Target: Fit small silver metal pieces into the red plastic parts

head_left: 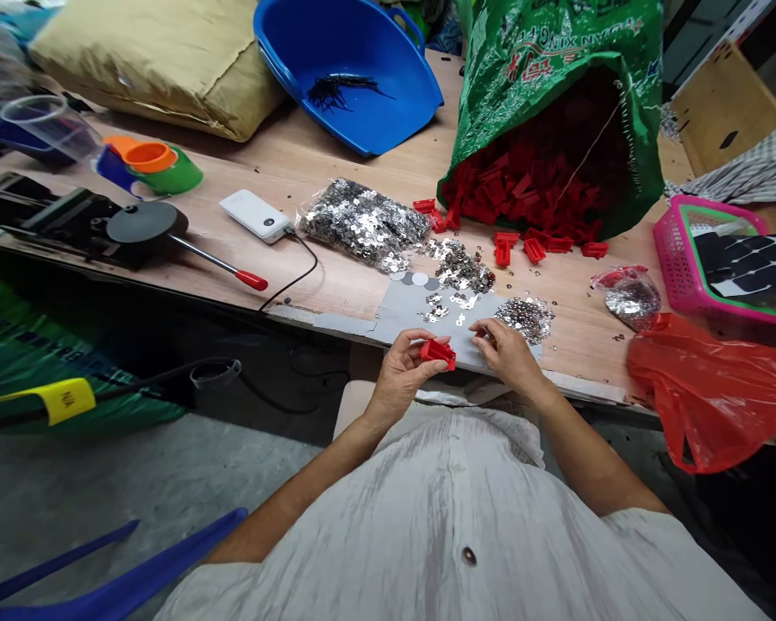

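Between the thumb and fingers of my left hand [399, 378] is a small red plastic housing [438, 353], held just over the table's front edge. To its right my right hand [508, 355] has its thumb and fingertips pinched together; whatever they hold is too small to make out. Under and beyond both hands lies a grey sheet [397, 312] with a few loose flat metal pieces [460, 301]. A heap of the same silvery pieces [460, 266] sits behind it. Close to my right fingers is a pile of small shiny metal parts [528, 318].
A green sack [556, 43] spills red housings [510, 194] at the back. Left of it are a blue scoop-shaped basin [368, 112], a bag of metal pieces [366, 222], a white power bank [256, 216] and a red-tipped lever [251, 279]. A pink basket [671, 259] and red plastic bag [717, 379] stand right.
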A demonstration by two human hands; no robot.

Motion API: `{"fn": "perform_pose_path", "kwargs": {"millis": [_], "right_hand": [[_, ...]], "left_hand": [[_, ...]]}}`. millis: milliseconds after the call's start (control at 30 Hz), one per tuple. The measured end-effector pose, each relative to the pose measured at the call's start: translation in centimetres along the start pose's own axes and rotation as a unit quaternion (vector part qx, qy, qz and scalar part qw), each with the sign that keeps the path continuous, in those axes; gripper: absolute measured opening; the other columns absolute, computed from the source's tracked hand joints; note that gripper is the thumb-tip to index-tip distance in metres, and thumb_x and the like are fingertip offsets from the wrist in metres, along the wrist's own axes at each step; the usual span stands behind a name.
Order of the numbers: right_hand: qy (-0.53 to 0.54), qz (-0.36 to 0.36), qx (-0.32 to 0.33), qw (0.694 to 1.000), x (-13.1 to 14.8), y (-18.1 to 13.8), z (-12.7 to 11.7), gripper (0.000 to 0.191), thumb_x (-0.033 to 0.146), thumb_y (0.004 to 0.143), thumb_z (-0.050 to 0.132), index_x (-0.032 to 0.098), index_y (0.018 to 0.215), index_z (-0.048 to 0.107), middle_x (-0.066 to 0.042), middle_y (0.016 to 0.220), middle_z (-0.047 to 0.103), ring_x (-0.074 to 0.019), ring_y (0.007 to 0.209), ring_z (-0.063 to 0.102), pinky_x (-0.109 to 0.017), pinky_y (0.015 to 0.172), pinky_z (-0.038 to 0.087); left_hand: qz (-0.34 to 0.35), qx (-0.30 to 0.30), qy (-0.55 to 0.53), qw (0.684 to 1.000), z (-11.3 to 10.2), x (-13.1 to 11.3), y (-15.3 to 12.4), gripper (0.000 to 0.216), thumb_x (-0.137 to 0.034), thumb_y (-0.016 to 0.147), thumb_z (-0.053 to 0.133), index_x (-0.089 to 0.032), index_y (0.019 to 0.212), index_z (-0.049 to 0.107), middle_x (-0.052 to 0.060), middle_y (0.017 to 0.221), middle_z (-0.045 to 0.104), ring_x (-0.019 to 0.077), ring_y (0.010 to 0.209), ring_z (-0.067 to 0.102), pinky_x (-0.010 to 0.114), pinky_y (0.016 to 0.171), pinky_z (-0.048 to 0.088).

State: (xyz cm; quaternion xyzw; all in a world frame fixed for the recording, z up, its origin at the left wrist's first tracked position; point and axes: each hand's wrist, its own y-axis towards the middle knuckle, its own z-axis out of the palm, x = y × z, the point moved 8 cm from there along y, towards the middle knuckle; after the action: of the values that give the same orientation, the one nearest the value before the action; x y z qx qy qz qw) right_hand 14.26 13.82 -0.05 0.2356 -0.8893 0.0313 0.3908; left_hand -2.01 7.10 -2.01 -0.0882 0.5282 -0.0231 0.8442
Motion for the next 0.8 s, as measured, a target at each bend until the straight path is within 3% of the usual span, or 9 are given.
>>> {"fn": "perform_pose_path", "kwargs": {"millis": [133,233,333,467,700,800], "right_hand": [[-0.052,-0.003,0.0,0.999,-0.2,1.1,1.0,0.013,0.019,0.089,0.053,0.02,0.098,0.062,-0.008,0.094,0.066,-0.0221,0.088,0.059,-0.034,0.08,0.045],[-0.017,0.001,0.011,1.0,0.4,1.1,1.2,0.013,0.023,0.091,0.053,0.02,0.099,0.063,-0.006,0.094,0.067,-0.0205,0.086,0.061,-0.033,0.078,0.046],[0.032,-0.015,0.047,0.998,1.2,0.4,1.2,0.023,0.027,0.097,0.045,0.022,0.112,0.062,-0.006,0.102,0.065,-0.0194,0.093,0.06,-0.032,0.083,0.046],[-0.008,-0.04,0.071,0.997,1.3,-0.8,0.9,0.035,0.026,0.098,0.041,0.022,0.129,0.057,-0.007,0.097,0.056,-0.0199,0.091,0.057,-0.034,0.083,0.046],[0.018,-0.058,0.046,0.997,2.0,-1.0,0.1,0.021,0.022,0.095,0.049,0.022,0.11,0.064,-0.006,0.091,0.058,-0.0186,0.085,0.057,-0.032,0.077,0.046],[0.052,-0.102,0.069,0.991,3.3,-1.0,0.7,0.021,0.019,0.091,0.054,0.023,0.11,0.062,-0.005,0.092,0.06,-0.0166,0.079,0.056,-0.029,0.072,0.046]], "left_hand": [[0.023,-0.006,0.015,1.0,-0.2,-0.4,-0.2,0.042,-0.019,0.067,0.082,-0.02,0.099,0.054,0.007,0.105,0.075,0.0181,0.083,0.072,0.035,0.085,0.054],[0.038,-0.014,0.041,0.998,-0.4,-0.8,-0.5,0.041,-0.021,0.068,0.082,-0.019,0.1,0.056,0.008,0.108,0.074,0.0186,0.086,0.072,0.036,0.087,0.054],[0.065,-0.02,0.112,0.991,-0.7,-1.3,-0.5,0.039,-0.025,0.068,0.081,-0.019,0.103,0.063,0.009,0.114,0.072,0.0197,0.094,0.069,0.034,0.091,0.052],[0.091,-0.013,0.234,0.968,-1.0,-1.2,0.4,0.037,-0.03,0.071,0.079,-0.02,0.104,0.069,0.007,0.111,0.072,0.0208,0.098,0.067,0.033,0.093,0.05],[0.094,0.007,0.272,0.958,-0.7,-0.5,1.3,0.037,-0.033,0.073,0.077,-0.022,0.106,0.069,0.006,0.108,0.072,0.0205,0.095,0.068,0.031,0.089,0.051],[0.092,0.015,0.273,0.957,-0.4,-0.4,1.3,0.038,-0.034,0.076,0.074,-0.022,0.111,0.067,0.005,0.108,0.072,0.0205,0.094,0.069,0.032,0.089,0.052]]}}
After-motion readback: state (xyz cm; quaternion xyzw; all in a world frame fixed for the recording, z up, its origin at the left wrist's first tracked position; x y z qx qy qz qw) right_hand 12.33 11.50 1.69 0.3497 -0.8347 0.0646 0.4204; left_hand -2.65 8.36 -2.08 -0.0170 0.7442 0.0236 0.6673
